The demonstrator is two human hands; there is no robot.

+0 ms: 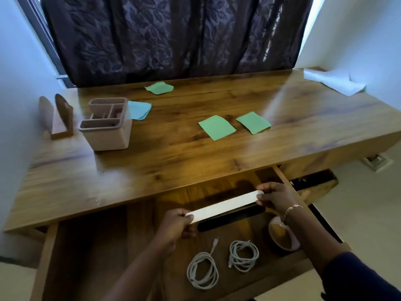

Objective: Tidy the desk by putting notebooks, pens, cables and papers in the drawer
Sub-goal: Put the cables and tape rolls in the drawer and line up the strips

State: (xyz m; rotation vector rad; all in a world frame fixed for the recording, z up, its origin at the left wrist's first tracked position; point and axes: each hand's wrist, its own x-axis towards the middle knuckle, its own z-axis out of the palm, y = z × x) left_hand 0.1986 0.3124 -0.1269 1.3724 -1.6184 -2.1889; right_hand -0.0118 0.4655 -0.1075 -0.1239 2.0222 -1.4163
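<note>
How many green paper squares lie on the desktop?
3. The back square lies near the curtain; the middle square and the right square sit side by side mid-desk. The organizer may hide others.

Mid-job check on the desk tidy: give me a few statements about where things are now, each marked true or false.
1. The left hand and right hand each grip an end of a long white item over the open drawer. True.
2. Two coiled white cables lie on the desktop. False: they lie in the drawer.
3. Three green paper squares lie on the desktop. True.
4. The blue paper is in the drawer. False: it lies on the desktop by the pink organiser.
5. A white sheet lies at the desk's far right corner. True.
</note>
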